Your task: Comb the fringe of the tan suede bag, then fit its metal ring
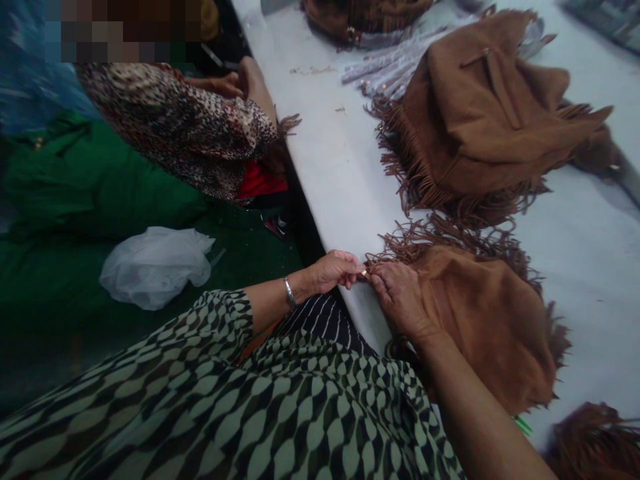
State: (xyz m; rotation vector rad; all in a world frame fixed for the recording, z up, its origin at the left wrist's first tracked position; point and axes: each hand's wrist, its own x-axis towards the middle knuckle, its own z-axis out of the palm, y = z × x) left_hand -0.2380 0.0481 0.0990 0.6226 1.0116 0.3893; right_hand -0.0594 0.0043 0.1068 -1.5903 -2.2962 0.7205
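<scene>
A brown suede bag with long fringe (485, 320) lies on the white table in front of me. At its left end, near the table edge, my left hand (339, 270) pinches a small metal piece (365, 272) between thumb and fingertips. My right hand (400, 293) rests against the same end of the bag, its fingers curled round the bag's edge beside that metal piece. The two hands nearly touch. What lies under the right fingers is hidden.
Another fringed brown bag (480, 127) lies farther back on the white table (325, 167), near plastic-wrapped strips (390, 67). A person in a patterned sleeve (200, 133) is at the table's left edge. A white plastic bag (157, 267) lies left.
</scene>
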